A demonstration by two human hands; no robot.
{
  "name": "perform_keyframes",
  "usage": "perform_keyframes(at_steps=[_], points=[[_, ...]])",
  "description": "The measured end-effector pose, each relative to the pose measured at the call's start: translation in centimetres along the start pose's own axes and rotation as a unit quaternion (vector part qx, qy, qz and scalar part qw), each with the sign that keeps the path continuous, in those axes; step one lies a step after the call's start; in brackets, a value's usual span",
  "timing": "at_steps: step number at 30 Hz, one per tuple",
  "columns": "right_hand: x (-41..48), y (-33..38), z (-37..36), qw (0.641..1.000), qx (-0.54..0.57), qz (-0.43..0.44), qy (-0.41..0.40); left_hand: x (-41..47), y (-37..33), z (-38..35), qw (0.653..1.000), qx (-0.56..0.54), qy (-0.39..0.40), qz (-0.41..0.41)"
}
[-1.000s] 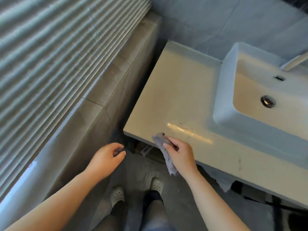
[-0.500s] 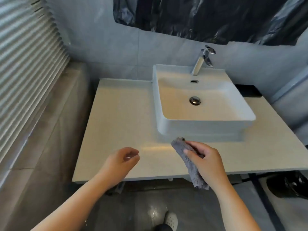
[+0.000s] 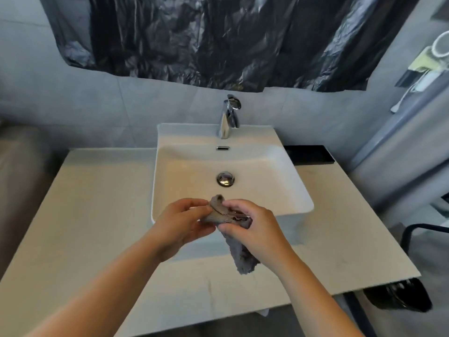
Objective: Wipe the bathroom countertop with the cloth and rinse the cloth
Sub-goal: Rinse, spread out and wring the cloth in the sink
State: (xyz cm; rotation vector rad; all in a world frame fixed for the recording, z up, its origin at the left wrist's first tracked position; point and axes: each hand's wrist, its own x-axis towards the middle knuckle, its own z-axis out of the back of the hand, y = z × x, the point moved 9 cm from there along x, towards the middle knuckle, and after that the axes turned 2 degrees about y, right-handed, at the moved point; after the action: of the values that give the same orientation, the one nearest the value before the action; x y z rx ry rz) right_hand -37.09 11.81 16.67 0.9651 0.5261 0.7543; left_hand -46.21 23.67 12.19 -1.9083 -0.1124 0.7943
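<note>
The left hand [image 3: 179, 224] and right hand [image 3: 255, 229] sit close together, both pinching the bunched grey cloth [image 3: 220, 211] over the front rim of the sink [image 3: 301, 190], its tail hanging above the table [image 3: 97, 203], so rinsing seems next: one hand should free itself to open the dry faucet [image 3: 228, 117].

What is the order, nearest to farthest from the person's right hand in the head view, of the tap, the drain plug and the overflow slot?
Measured from the right hand:
1. The drain plug, on the floor of the basin, just beyond the hand.
2. The overflow slot, on the basin's back wall.
3. The tap, on the rear ledge by the wall.
</note>
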Motion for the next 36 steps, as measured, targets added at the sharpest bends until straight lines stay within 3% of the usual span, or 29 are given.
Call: perform_keyframes(at_steps=[5,11,15,20,25,30,33,36], points=[[4.5,-1.9,1.2,0.997,0.067,-0.012,0.027,4.8,-3.4,0.7,0.999,-0.003,-0.015,-0.04],[8.9,-4.8,4.1,0.99,0.084,-0.085,-0.069,10.0,-6.6,3.0,0.998,0.04,0.002,-0.053],[11.4,-4.7,4.5,0.988,0.09,-0.099,-0.075,12.8,-8.1,3.4,0.995,0.08,0.019,-0.05],[13.5,-4.1,5.0,0.984,0.123,-0.104,-0.07,14.8,-8.3,4.6,0.99,0.13,-0.016,-0.055],[15.1,-4.4,5.3,0.973,0.185,-0.132,-0.048,14.2,-9.4,4.8,0.921,0.335,-0.132,-0.148],[16.7,-4.1,6.7,0.969,0.214,-0.119,-0.028,13.4,-6.0,0.9,0.959,0.263,-0.073,-0.075],[17.3,-3.4,7.7,0.968,0.228,-0.1,0.005,13.0,-5.9,-1.3,0.95,0.289,-0.069,-0.096],[18.1,-2.9,9.1,0.963,0.256,-0.081,0.012,12.9,-5.9,-4.1,0.949,0.292,-0.006,-0.119]])
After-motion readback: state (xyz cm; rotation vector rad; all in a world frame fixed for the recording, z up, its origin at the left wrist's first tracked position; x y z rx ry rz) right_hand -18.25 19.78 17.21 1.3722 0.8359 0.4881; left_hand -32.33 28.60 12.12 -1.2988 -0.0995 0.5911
